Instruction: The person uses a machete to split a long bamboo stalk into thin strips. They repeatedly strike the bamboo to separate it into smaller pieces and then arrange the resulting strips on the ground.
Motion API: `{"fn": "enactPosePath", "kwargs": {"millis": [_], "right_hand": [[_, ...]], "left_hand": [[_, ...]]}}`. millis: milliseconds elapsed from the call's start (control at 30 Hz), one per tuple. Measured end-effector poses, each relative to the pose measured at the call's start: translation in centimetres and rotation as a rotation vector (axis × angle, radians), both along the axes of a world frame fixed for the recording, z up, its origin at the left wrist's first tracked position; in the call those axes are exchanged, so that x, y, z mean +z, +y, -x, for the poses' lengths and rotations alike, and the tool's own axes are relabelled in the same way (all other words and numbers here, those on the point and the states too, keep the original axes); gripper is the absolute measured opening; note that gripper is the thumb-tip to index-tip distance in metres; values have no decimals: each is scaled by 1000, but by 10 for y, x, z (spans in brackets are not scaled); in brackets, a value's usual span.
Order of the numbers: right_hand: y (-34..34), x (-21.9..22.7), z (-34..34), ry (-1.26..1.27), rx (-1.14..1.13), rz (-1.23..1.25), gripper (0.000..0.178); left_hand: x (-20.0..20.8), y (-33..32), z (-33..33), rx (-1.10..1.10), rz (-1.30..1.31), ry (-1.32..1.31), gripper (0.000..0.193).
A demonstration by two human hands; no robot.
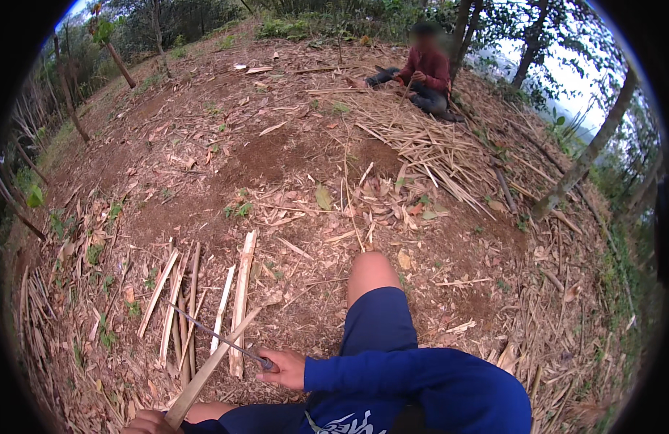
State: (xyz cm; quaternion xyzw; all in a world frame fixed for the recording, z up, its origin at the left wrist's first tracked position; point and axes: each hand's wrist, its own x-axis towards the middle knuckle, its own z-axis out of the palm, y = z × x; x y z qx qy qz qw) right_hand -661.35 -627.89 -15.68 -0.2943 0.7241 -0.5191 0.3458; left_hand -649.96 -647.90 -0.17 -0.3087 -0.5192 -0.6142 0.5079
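At the lower left edge, my left hand point(147, 422) is closed round the near end of a flat, pale wooden strip point(202, 380), perhaps split bamboo. The strip slants up and to the right. My right hand point(282, 369) grips the handle of a long, thin-bladed knife point(205, 328). Its dark blade points up and left and crosses the strip near its upper part. Whether the edge bites into the wood is too small to tell. Part of my left hand is cut off by the picture's edge.
Several split strips point(242, 296) and thin poles point(194, 289) lie on the littered ground beyond my hands. My bent knee point(372, 275) rises in the middle. Farther right, a person point(428, 69) sits by a large pile of strips point(435, 148). Slender trees point(591, 148) stand around.
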Motion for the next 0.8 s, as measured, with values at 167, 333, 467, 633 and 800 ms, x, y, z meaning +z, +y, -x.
{"fn": "enactPosePath", "kwargs": {"millis": [167, 333, 467, 633, 800], "right_hand": [[4, 30, -23, 157, 80, 165, 30], [6, 48, -29, 73, 181, 196, 31], [-1, 21, -26, 151, 160, 64, 35], [0, 54, -28, 159, 234, 107, 35], [0, 46, -25, 189, 236, 89, 37]], "left_hand": [[1, 6, 1, 110, 18, 25, 58], [-4, 10, -6, 181, 19, 10, 43], [-8, 18, -4, 288, -46, 60, 61], [-7, 18, 4, 276, -30, 245, 60], [-11, 20, -14, 322, 65, 33, 64]]}}
